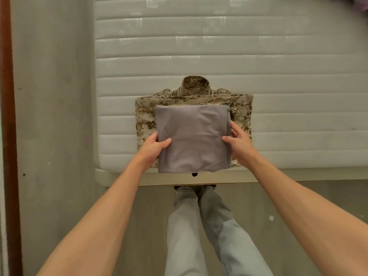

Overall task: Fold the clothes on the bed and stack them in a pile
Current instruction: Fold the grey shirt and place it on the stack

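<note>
A folded grey garment (194,136) lies squarely over a folded camouflage jacket (242,112) near the front edge of the white quilted mattress (219,52). My left hand (154,146) grips the grey garment's left edge, thumb on top and fingers underneath. On the right edge my right hand (238,142) holds it the same way. The jacket's collar (196,85) sticks out behind the grey piece.
A grey floor strip (53,116) runs left of the mattress, with a brown wooden edge (8,116) at the far left. My legs in light trousers (199,226) stand against the bed's front. A bit of pinkish cloth (362,5) shows at the top right corner.
</note>
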